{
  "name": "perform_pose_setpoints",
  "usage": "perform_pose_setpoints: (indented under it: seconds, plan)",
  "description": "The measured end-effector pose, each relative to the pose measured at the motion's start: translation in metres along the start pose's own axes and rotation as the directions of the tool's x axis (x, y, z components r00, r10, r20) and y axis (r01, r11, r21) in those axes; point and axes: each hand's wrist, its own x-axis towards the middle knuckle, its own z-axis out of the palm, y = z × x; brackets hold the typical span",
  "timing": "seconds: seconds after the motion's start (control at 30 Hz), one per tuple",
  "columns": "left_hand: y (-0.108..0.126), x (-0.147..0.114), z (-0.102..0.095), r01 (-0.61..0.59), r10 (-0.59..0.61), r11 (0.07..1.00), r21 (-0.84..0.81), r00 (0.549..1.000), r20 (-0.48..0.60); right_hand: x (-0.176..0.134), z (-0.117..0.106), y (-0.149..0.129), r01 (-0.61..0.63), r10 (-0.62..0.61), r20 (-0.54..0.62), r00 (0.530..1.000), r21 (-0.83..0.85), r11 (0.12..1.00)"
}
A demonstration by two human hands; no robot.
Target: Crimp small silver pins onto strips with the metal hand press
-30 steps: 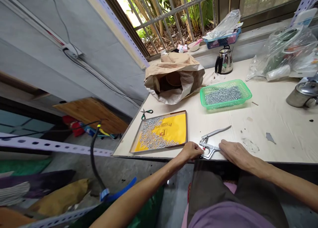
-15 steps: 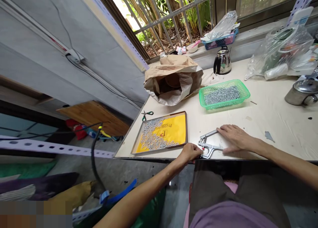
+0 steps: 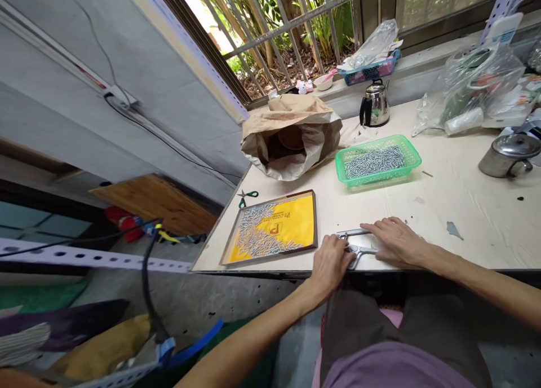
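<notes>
A silver plier-like hand tool (image 3: 359, 250) with two long handles and a small spring lies at the front edge of the table. My right hand (image 3: 397, 240) is on its handle ends, fingers over the upper handle and thumb by the lower one. At the tool's head is my left hand (image 3: 332, 261), its fingers bent and closed over it; whatever they pinch there is hidden. Just left of that hand, a shallow tray (image 3: 315, 221) holds a yellow printed sheet (image 3: 296, 216) and many small silver metal pins (image 3: 257, 233).
A green plastic basket (image 3: 416, 157) of similar metal pieces stands behind the tool. Green-handled scissors (image 3: 247, 196) lie beyond the tray. An open brown paper bag (image 3: 291, 117), a kettle (image 3: 376, 103), a metal pot (image 3: 505, 157) and plastic bags (image 3: 469, 89) stand farther back.
My left hand has moved up and over the tool's head, covering more of it. The two handles have come closer together under my right hand.
</notes>
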Motion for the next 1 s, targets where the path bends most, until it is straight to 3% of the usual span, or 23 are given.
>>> perform_pose_setpoints:
  seconds: [0.13,0.23,0.33,0.53,0.77,0.93,1.0]
  plan:
    - [0.012,0.030,0.012,-0.352,0.349,0.936,0.026,0.934,0.073,-0.002,0.003,0.003,-0.045,0.045,0.014,0.999,-0.001,0.999]
    - [0.009,0.050,0.018,-0.446,0.443,0.895,-0.014,0.883,0.153,-0.006,0.002,0.006,-0.115,0.115,0.037,0.993,0.000,0.993]
    - [0.007,0.057,0.019,-0.473,0.464,0.881,0.008,0.867,0.180,-0.010,-0.004,0.007,-0.197,0.197,0.077,0.977,-0.014,0.980]
    - [0.017,0.059,0.018,-0.529,0.530,0.846,-0.069,0.821,0.213,-0.015,-0.011,0.003,-0.218,0.217,0.071,0.974,0.013,0.976]
    - [0.020,0.060,0.028,-0.431,0.448,0.893,-0.129,0.878,0.169,-0.018,0.011,0.013,-0.079,0.083,-0.049,0.995,0.066,0.995]
    - [0.021,0.060,0.034,-0.417,0.427,0.904,-0.094,0.895,0.130,-0.014,0.017,0.017,-0.087,0.093,-0.084,0.992,0.076,0.993]
    - [0.020,0.055,0.039,-0.430,0.435,0.899,-0.082,0.899,0.053,-0.015,0.014,0.021,-0.109,0.115,-0.083,0.990,0.073,0.991]
